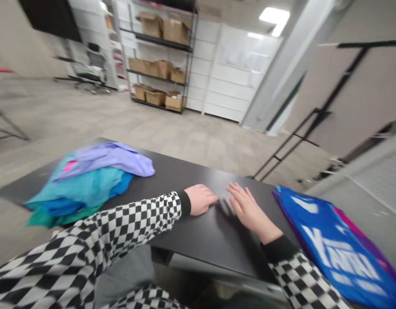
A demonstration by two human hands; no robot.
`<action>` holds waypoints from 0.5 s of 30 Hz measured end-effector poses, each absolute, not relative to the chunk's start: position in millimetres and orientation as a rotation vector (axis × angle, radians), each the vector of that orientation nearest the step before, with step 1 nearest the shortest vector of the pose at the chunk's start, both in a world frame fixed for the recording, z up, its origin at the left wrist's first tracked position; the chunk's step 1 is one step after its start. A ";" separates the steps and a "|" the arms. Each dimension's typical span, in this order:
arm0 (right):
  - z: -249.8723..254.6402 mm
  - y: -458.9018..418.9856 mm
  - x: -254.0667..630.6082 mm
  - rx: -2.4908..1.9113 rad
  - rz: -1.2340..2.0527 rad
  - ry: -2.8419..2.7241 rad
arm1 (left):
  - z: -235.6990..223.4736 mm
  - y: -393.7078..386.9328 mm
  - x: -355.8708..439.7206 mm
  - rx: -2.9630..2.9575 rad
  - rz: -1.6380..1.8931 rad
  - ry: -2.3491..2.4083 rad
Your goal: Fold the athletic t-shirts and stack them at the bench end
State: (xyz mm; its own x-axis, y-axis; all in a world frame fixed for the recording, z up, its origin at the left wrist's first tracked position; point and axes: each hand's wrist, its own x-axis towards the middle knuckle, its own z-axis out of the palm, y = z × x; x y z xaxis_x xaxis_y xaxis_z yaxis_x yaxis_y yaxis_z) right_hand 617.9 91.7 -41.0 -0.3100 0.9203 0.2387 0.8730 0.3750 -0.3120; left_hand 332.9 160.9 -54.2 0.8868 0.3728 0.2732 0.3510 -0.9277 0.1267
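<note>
My left hand (200, 199) rests at the middle of the black table (185, 171), palm down, its fingers stretched toward the right, holding nothing. Across from it, my right hand (250, 211) appears just over the tabletop, fingers apart and nothing in them. A loose heap of clothes lies to the left, with a lavender garment (120, 159) on top of teal cloth (91, 184), and blue and green cloth below. Right of my right hand is a flat stack of folded shirts; the top one is a blue shirt (317, 221) with white print. Pink and purple edges show beneath it.
Beyond the table, a metal shelf (159, 41) carries several cardboard boxes (155, 97). An office chair (91, 71) stands at the far left. A black stand (327, 103) rises behind the table on the right, near a grey panel (375, 193).
</note>
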 end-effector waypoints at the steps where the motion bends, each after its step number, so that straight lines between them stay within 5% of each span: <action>1: -51.5 118.2 610.4 -1.510 0.165 -2.239 | -45.3 162.5 296.8 2.991 0.466 0.637; 7: -93.9 209.7 601.4 -1.414 0.154 -1.887 | 16.0 166.8 88.2 2.669 0.766 1.767; 10: -92.2 204.2 615.6 -1.569 0.218 -1.727 | 16.5 184.4 28.3 2.186 0.366 2.394; 15: -74.0 176.3 621.3 -1.717 0.328 -1.561 | -3.6 210.3 23.3 2.056 0.078 2.419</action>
